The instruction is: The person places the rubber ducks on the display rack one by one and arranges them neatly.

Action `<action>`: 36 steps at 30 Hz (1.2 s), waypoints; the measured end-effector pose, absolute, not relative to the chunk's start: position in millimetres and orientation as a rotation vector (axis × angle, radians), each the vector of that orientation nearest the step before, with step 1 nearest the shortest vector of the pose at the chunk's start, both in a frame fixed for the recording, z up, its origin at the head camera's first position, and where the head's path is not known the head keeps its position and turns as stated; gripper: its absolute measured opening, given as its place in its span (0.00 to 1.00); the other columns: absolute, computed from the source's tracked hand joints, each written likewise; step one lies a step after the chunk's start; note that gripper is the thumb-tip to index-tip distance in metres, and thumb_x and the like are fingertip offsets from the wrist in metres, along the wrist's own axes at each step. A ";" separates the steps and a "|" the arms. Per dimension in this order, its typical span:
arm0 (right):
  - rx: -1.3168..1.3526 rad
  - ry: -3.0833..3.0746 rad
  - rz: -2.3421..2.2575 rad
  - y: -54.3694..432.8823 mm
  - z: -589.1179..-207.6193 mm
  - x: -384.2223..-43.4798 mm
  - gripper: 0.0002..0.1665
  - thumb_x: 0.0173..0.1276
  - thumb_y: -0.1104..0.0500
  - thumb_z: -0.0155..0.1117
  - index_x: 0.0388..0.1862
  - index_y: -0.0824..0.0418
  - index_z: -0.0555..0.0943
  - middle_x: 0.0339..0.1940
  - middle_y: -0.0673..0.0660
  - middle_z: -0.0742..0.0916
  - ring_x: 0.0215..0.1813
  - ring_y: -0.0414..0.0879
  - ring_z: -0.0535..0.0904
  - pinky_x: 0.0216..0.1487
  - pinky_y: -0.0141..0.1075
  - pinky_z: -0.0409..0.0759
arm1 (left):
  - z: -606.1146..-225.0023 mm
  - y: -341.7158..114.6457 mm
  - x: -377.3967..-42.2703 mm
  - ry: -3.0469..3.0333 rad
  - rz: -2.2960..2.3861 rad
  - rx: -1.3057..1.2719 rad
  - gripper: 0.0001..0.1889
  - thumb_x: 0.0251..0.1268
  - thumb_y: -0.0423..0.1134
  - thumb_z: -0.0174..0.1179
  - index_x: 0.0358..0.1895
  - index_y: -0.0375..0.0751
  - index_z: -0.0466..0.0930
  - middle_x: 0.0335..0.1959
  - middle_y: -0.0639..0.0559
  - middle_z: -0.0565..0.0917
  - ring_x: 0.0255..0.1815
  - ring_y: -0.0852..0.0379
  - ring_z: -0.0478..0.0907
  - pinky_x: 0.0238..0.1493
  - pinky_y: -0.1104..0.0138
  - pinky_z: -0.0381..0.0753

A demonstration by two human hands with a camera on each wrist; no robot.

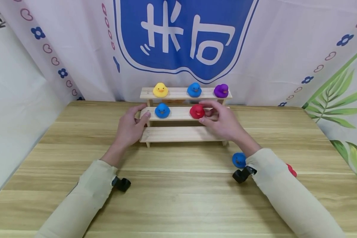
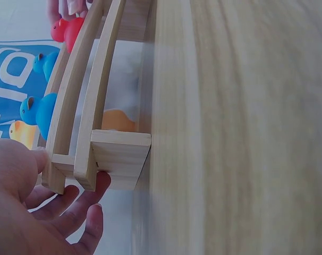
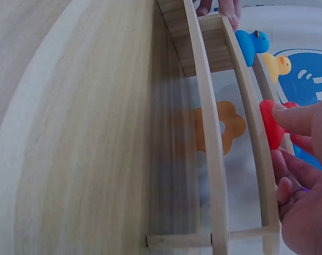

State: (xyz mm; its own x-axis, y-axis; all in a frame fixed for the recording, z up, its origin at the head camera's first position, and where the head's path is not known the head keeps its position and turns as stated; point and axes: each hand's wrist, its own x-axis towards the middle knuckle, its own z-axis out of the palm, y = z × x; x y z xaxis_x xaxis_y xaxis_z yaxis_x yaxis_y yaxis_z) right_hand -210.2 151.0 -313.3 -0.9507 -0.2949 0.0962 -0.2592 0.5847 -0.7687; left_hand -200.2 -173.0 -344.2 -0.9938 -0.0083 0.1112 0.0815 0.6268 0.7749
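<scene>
A three-step wooden shelf (image 1: 181,134) stands at the middle of the table. Its top step carries a yellow duck (image 1: 160,90), a blue duck (image 1: 194,89) and a purple duck (image 1: 221,90). On the middle step sit a second blue duck (image 1: 162,110) and a red duck (image 1: 197,111). My right hand (image 1: 204,113) pinches the red duck (image 3: 270,125) between thumb and index finger. My left hand (image 1: 144,111) grips the shelf's left end (image 2: 118,154), thumb in front and fingers behind.
Another blue duck (image 1: 239,159) and another red duck (image 1: 291,170) lie on the wooden table (image 1: 178,198) by my right sleeve, the red one partly hidden. A printed cloth backdrop (image 1: 285,49) hangs close behind the shelf. The shelf's lowest step is bare.
</scene>
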 end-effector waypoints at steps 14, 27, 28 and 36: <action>-0.467 2.814 -1.357 191.1 -310.6 -186.2 0.28 0.75 0.54 0.71 0.72 0.53 0.78 0.69 0.53 0.85 0.59 0.49 0.84 0.50 0.32 0.80 | -346.0 -172.9 -201.5 -2.725 -1.320 -0.069 0.29 0.85 0.52 0.52 0.81 0.46 0.68 0.78 0.39 0.70 0.37 0.49 0.86 0.29 0.67 0.80; -0.622 2.788 -1.312 230.8 -318.1 -161.8 0.24 0.76 0.55 0.71 0.68 0.55 0.81 0.66 0.56 0.86 0.59 0.50 0.83 0.57 0.29 0.79 | -345.2 -173.0 -200.4 -2.729 -1.335 -0.061 0.29 0.85 0.52 0.53 0.81 0.46 0.68 0.78 0.39 0.71 0.36 0.49 0.85 0.27 0.67 0.79; -0.621 2.780 -1.303 232.7 -318.1 -160.0 0.24 0.76 0.55 0.71 0.69 0.55 0.80 0.67 0.55 0.86 0.60 0.50 0.83 0.58 0.31 0.80 | -345.4 -173.1 -200.5 -2.728 -1.335 -0.059 0.29 0.85 0.52 0.53 0.81 0.47 0.68 0.78 0.39 0.71 0.36 0.49 0.85 0.28 0.67 0.79; -0.679 2.781 -1.277 249.6 -323.7 -146.8 0.26 0.73 0.58 0.74 0.68 0.54 0.81 0.64 0.54 0.87 0.60 0.45 0.84 0.60 0.32 0.81 | -345.0 -172.8 -200.0 -2.725 -1.335 -0.060 0.29 0.85 0.52 0.53 0.81 0.46 0.68 0.78 0.40 0.71 0.37 0.49 0.86 0.29 0.67 0.79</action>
